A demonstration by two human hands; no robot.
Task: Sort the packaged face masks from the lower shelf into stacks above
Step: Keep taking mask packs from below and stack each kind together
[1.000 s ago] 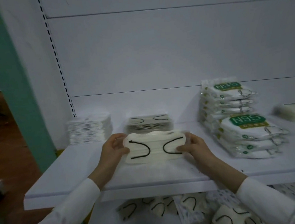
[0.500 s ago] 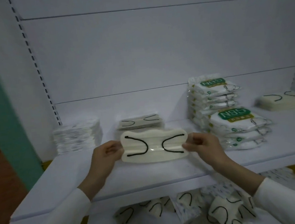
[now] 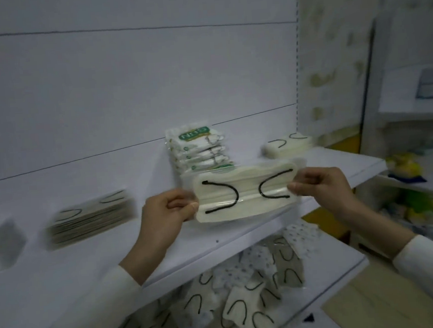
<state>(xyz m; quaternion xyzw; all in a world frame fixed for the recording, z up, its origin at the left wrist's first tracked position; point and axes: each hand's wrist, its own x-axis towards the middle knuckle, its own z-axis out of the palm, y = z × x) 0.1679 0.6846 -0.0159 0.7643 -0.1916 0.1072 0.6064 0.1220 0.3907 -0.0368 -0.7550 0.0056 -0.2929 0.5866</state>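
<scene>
- A packaged face mask (image 3: 241,195), cream with black ear loops inside a clear wrapper, is held flat and roughly level in the air in front of the upper shelf (image 3: 88,269); it is not resting on any surface.
- The wrapper's left edge is pinched between the thumb and curled fingers of the left hand (image 3: 166,212); the right edge is gripped in the same manner by the right hand (image 3: 322,186).
- Both forearms are covered by white sleeves (image 3: 99,305).
- Behind the held mask, a stack of green-labelled mask packs (image 3: 198,149) is seen on the upper shelf against the back panel (image 3: 99,95); its lower part is hidden by the held wrapper.
- Further right on the same shelf, a stack of cream masks with black loops (image 3: 287,144) is placed, apart from the hands.
- Left of the left hand, a low stack of flat greyish masks (image 3: 92,219) is set on the shelf; beyond it a pale stack (image 3: 0,245) is smeared by motion blur and is possibly another mask type.
- On the lower shelf (image 3: 345,270), a loose pile of packaged masks (image 3: 247,292) is spread below the hands; plain cream ones and dotted ones are mixed there.
</scene>
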